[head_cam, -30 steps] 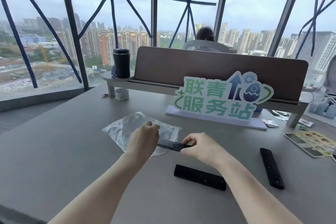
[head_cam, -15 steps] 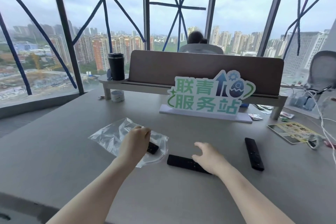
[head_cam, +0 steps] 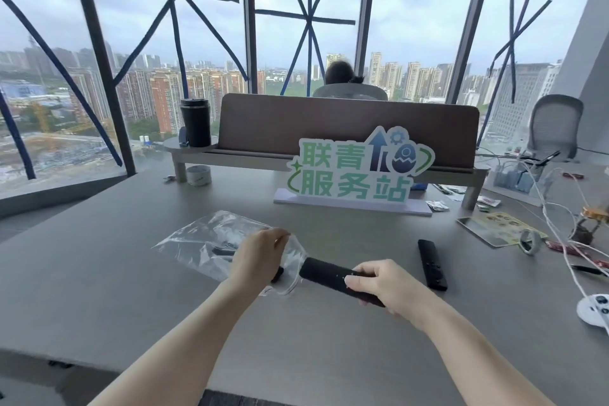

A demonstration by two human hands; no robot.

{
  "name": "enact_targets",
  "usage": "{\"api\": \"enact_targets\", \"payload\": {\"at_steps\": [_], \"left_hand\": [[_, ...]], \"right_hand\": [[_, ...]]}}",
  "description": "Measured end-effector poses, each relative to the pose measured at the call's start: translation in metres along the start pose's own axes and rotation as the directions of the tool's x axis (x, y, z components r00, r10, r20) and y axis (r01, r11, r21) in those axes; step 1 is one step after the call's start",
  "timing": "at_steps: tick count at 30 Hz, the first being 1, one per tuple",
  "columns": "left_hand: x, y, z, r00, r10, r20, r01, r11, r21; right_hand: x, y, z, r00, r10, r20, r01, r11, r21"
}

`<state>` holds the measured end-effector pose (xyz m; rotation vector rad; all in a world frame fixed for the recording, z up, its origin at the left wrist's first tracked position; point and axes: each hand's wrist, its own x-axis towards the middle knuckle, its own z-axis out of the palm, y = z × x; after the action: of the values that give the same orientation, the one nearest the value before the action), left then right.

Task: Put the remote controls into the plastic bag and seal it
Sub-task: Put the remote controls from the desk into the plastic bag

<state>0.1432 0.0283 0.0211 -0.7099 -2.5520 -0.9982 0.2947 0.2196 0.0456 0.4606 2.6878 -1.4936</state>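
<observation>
A clear plastic bag (head_cam: 204, 242) lies on the grey desk (head_cam: 99, 273) with one black remote (head_cam: 224, 252) inside it. My left hand (head_cam: 258, 257) pinches the bag's mouth and holds it open toward the right. My right hand (head_cam: 382, 283) grips a second black remote (head_cam: 326, 272) by its near end. That remote is level, and its far tip sits at the bag's mouth. A third black remote (head_cam: 431, 264) lies flat on the desk to the right of my hands.
A green and white sign (head_cam: 356, 175) stands behind the bag in front of a brown divider shelf (head_cam: 329, 128). A black tumbler (head_cam: 196, 122) is on the shelf's left end. Tape rolls, a card, white cables (head_cam: 560, 227) and a white controller (head_cam: 596, 308) crowd the right side.
My right hand has picked the second remote up off the desk and carried it left to the bag's mouth. My left hand has lifted the bag's mouth open.
</observation>
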Motion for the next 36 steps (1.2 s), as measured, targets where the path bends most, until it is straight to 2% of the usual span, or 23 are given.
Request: {"api": "enact_targets", "payload": {"at_steps": [4,7,9,10,12,14,17,20,23,27,30,32,34,36], "left_hand": [[0.009,0.036,0.007,0.994,0.11,0.013,-0.109,0.993,-0.055],[0.012,0.053,0.013,0.987,0.16,0.025,-0.156,0.981,-0.114],[0.014,0.06,0.016,0.983,0.18,0.017,-0.177,0.975,-0.132],[0.015,0.062,0.016,0.983,0.184,0.009,-0.181,0.974,-0.139],[0.017,0.061,0.019,0.986,0.169,0.002,-0.167,0.974,-0.15],[0.02,0.058,0.024,0.989,0.144,0.015,-0.141,0.979,-0.147],[0.022,0.056,0.031,0.989,0.14,0.046,-0.133,0.983,-0.13],[0.024,0.062,0.034,0.987,0.151,0.06,-0.143,0.983,-0.113],[0.033,0.069,0.03,0.986,0.163,0.018,-0.161,0.982,-0.096],[0.047,0.083,0.022,0.978,0.208,-0.003,-0.208,0.974,-0.085],[0.06,0.103,0.021,0.97,0.238,-0.041,-0.241,0.963,-0.119],[0.065,0.117,0.024,0.961,0.259,-0.101,-0.271,0.952,-0.143],[0.062,0.127,0.033,0.951,0.282,-0.125,-0.301,0.938,-0.17],[0.05,0.129,0.049,0.948,0.312,-0.062,-0.318,0.929,-0.192]], "right_hand": [[0.013,-0.009,0.016,0.994,0.08,0.074,-0.087,0.992,0.096],[0.029,-0.011,0.039,0.991,0.061,0.116,-0.099,0.929,0.357],[0.032,-0.01,0.042,0.997,0.035,0.074,-0.067,0.875,0.479],[0.032,-0.006,0.038,0.999,0.047,0.008,-0.045,0.871,0.49],[0.027,0.008,0.022,0.977,0.112,-0.18,-0.025,0.903,0.43],[0.025,0.032,-0.004,0.905,0.164,-0.393,-0.051,0.958,0.283],[0.024,0.068,-0.042,0.773,0.193,-0.605,-0.245,0.97,-0.003],[0.035,0.099,-0.06,0.719,0.236,-0.654,-0.423,0.895,-0.142],[0.048,0.111,-0.061,0.689,0.26,-0.677,-0.511,0.836,-0.198],[0.059,0.113,-0.062,0.696,0.3,-0.653,-0.569,0.785,-0.246],[0.06,0.121,-0.074,0.75,0.376,-0.544,-0.51,0.853,-0.114],[0.047,0.121,-0.083,0.79,0.393,-0.471,-0.385,0.915,0.119],[0.025,0.12,-0.094,0.802,0.388,-0.454,-0.209,0.895,0.395],[-0.003,0.113,-0.103,0.819,0.32,-0.476,-0.021,0.846,0.533]]}}
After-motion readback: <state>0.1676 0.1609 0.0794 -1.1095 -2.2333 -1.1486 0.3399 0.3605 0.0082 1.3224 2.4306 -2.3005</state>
